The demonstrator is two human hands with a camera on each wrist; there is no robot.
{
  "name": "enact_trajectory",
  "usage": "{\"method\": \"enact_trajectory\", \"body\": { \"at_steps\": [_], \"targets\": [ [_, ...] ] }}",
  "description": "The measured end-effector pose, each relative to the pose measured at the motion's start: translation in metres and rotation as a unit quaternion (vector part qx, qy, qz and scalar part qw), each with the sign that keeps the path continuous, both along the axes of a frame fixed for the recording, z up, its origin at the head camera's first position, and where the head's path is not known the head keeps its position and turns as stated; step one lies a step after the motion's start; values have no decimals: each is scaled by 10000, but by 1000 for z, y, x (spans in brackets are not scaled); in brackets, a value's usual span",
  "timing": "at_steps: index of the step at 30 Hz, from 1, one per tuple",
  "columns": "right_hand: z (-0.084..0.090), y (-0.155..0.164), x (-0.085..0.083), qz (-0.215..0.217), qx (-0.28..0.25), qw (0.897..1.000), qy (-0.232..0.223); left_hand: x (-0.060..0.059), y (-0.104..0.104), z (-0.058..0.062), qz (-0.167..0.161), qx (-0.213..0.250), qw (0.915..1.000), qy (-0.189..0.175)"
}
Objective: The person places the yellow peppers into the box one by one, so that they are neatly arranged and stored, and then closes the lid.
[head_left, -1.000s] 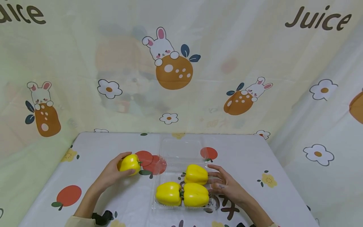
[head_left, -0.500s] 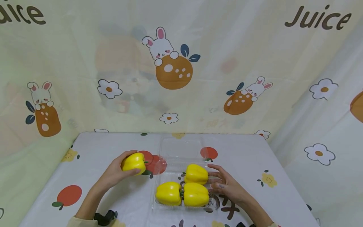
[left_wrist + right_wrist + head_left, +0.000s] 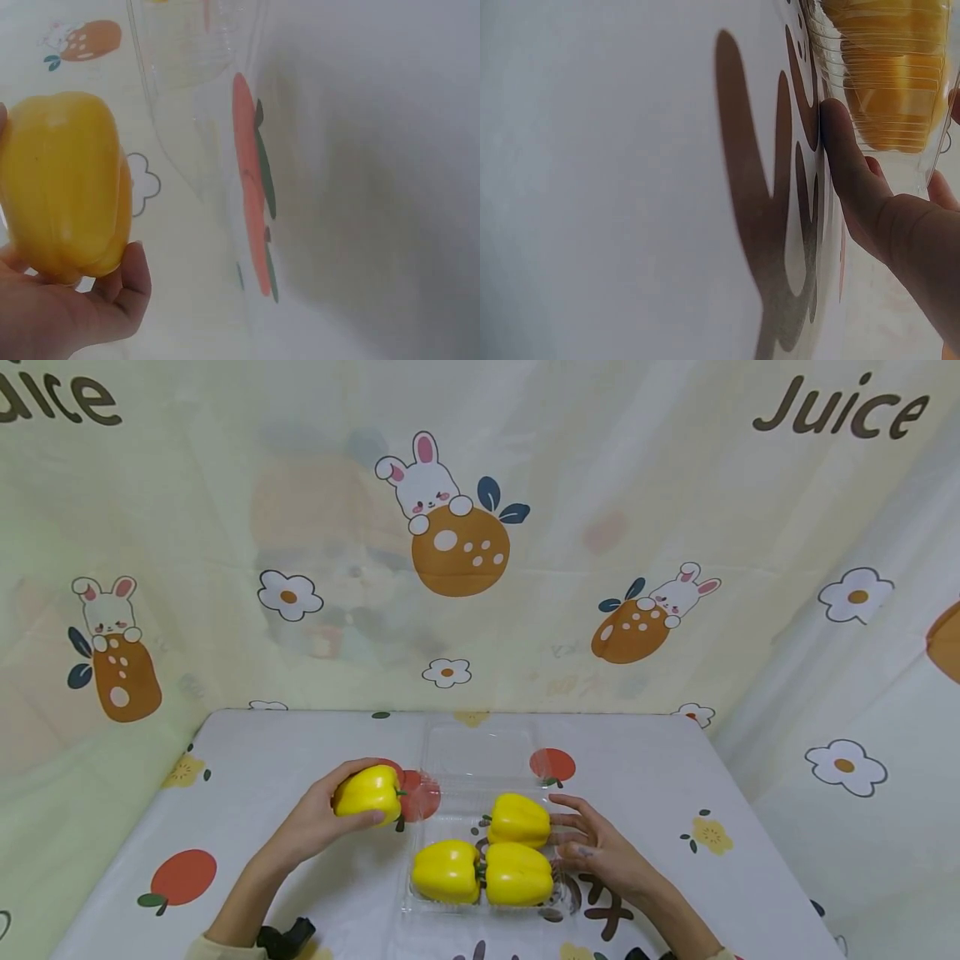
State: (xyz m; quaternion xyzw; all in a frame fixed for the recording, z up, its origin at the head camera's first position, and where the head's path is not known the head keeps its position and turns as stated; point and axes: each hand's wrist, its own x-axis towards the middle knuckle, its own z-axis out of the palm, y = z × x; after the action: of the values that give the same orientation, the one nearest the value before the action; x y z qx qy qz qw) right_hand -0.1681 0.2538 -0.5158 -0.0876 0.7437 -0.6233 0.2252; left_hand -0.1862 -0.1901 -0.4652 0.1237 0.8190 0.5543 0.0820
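In the head view my left hand (image 3: 315,817) grips a yellow bell pepper (image 3: 367,795), fingers over its far side and thumb on the near side. It hangs left of a clear plastic clamshell box (image 3: 446,818), stem to the right. Seen from the left wrist, the same pepper (image 3: 64,180) sits in the curled fingers. Three yellow peppers lie in the box: one back right (image 3: 519,820), one front right (image 3: 519,874), one front left (image 3: 446,872). My right hand (image 3: 600,856) is at the box's right side, fingers extended; from the right wrist, the thumb (image 3: 840,135) touches its ribbed wall.
The box's transparent lid (image 3: 483,752) lies folded back behind it on the printed white tablecloth (image 3: 637,760). A patterned curtain (image 3: 555,635) rises behind the table, with more fabric at both sides.
My left hand has carried its pepper steadily to the right, nearer the box. The right hand, the box and the three peppers inside have stayed put.
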Motion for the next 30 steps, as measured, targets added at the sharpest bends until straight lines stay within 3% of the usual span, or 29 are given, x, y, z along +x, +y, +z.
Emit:
{"method": "enact_trajectory", "body": {
  "at_steps": [7,18,30],
  "targets": [
    [-2,1,-1,26,-20,10000,-37,4,8,3,103,-39,9999,-76],
    [1,0,0,16,-63,10000,-73,1,23,-2,-137,-102,9997,152],
    [1,-1,0,4,-54,10000,-50,2,43,-3,-235,-141,9996,69]
  ]
}}
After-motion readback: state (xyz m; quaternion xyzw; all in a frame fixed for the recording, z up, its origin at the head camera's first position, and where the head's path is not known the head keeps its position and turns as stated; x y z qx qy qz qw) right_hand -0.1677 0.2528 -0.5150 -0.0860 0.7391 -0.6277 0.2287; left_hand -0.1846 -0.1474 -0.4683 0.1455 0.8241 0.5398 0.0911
